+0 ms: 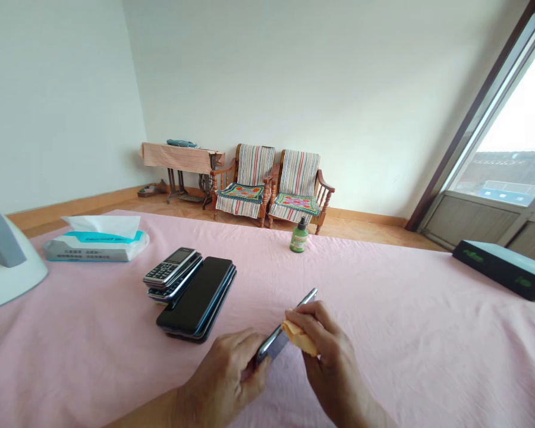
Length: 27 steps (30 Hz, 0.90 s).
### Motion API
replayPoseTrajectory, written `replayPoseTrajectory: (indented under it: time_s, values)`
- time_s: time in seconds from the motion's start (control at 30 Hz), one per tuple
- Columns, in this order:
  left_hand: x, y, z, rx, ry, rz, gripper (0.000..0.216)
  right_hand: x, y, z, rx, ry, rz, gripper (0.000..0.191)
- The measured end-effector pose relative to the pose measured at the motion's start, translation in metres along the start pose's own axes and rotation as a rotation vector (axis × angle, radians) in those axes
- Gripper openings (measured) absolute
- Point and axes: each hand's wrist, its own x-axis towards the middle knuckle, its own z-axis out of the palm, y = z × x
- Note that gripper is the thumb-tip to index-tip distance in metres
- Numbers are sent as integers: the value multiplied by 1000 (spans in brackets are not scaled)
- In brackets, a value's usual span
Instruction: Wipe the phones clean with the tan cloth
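Note:
My left hand (pixel 227 374) grips the near end of a slim phone (pixel 289 321) held edge-up above the pink tablecloth (pixel 405 333). My right hand (pixel 330 362) pinches a small yellow-orange cloth (pixel 299 337) against the phone's side. Both hands are closed. To the left lies a stack of black smartphones (pixel 198 297) with keypad phones (pixel 172 270) piled beside and partly on it.
A tissue pack (pixel 96 241) lies at the far left, with a white and grey appliance (pixel 4 261) at the left edge. A green spray bottle (pixel 299 236) stands at the table's far edge. A dark box (pixel 503 267) sits at right. Two chairs (pixel 271 187) stand by the wall.

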Motion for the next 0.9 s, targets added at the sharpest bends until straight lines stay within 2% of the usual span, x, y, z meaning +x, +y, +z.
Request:
replayPoseTrajectory:
  time_s: [0.2, 0.43, 0.63, 0.83, 0.9]
  values:
    - [-1, 1, 0, 52, -10, 43, 17, 7, 16, -12, -106, 117, 80, 31]
    - [-1, 2, 0, 47, -10, 35, 16, 2, -1, -5, 28, -26, 27, 34]
    - [0, 4, -2, 67, -15, 63, 17, 6, 12, -13, -64, 97, 97, 32]
    - [0, -2, 1, 44, -18, 69, 16, 1, 5, -7, 20, -12, 26, 31]
    - [0, -2, 1, 44, -18, 60, 16, 1, 7, -7, 5, 11, 38, 31]
